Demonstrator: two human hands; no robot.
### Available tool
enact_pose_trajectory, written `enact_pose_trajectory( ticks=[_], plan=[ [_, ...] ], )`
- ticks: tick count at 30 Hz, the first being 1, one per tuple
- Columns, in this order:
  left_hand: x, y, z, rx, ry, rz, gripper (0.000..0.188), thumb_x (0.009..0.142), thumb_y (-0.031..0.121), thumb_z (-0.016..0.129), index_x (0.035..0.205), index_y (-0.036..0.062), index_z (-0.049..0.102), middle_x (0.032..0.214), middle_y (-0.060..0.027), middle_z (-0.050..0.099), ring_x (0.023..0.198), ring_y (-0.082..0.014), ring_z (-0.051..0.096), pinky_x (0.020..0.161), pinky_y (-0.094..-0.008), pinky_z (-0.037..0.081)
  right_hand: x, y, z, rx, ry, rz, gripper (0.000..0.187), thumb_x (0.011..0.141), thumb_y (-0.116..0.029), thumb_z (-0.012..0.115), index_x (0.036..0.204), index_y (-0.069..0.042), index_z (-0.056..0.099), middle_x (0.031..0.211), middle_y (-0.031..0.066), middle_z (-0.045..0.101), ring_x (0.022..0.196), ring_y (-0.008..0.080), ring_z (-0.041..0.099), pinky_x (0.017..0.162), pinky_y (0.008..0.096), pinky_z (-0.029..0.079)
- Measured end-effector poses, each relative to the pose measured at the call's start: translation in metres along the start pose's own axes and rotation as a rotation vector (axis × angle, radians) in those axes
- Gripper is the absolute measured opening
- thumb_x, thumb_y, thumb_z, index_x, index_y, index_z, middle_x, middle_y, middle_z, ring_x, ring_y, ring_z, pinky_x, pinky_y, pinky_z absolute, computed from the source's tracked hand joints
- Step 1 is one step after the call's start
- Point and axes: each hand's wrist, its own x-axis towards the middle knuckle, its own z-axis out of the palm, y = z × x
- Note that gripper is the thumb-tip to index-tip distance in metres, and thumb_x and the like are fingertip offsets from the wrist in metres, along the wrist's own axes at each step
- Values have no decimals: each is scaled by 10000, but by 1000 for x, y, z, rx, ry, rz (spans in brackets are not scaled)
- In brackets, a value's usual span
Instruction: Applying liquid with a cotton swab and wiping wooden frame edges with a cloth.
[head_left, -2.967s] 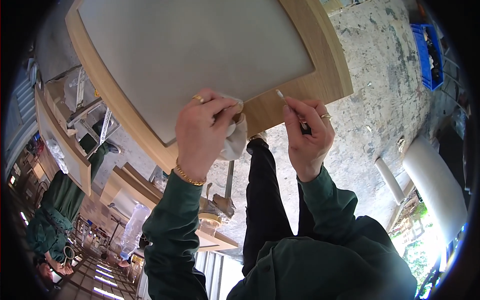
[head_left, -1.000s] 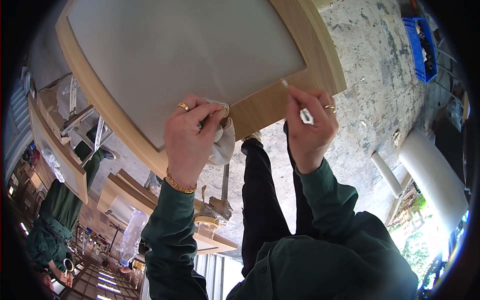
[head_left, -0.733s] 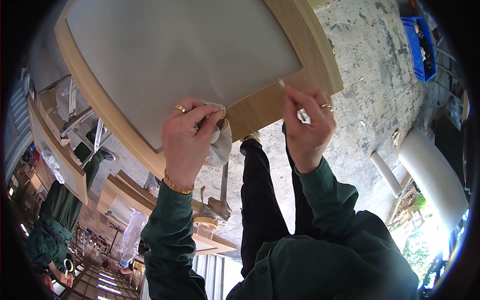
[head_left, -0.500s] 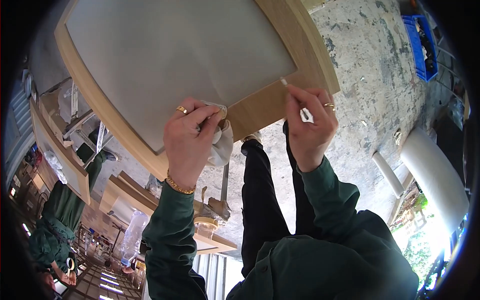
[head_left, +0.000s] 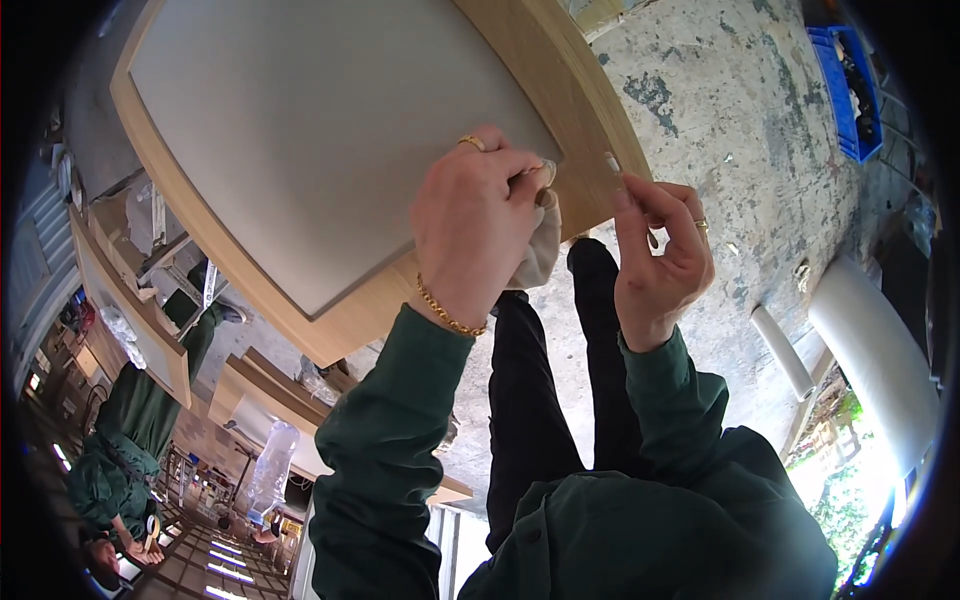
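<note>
Cloth (head_left: 541,252) being clamped in fingers of left hand (head_left: 470,215) over framed panel (head_left: 320,140), white-tipped stick (head_left: 612,161) being pinched in right hand's (head_left: 668,262); work seemingly unfinished, remainder unclear

free room over pale panel (head_left: 300,130), left fingers (head_left: 515,165) and cloth (head_left: 541,245) obstructing near side of wooden frame (head_left: 362,312)

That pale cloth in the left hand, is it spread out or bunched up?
Bunched up: the left hand pinches the pale cloth near its top, and the rest hangs in loose folds.
</note>
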Motion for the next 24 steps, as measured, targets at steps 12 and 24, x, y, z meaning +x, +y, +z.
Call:
enact_pose_trajectory(
  ticks=[12, 24],
  plan=[
    [-22, -16, -16, 11, 39, -60, 48, 752, 114, 663, 780, 77, 679, 765, -50, 583, 703, -238, 583, 598, -326, 449, 7, 13, -14, 28, -10, -13, 130, 726, 26, 674, 836, -42, 681, 745, 49, 590, 665, 134, 540, 591, 250, 438],
    [-11, 0, 4, 32, 86, -16, 42, 760, 116, 639, 744, 93, 671, 764, -39, 569, 688, -252, 575, 582, -342, 448, 5, 5, -13, 58, -39, -12, 132, 729, 32, 670, 840, -38, 676, 750, 50, 593, 669, 124, 541, 588, 240, 438]
  ],
)
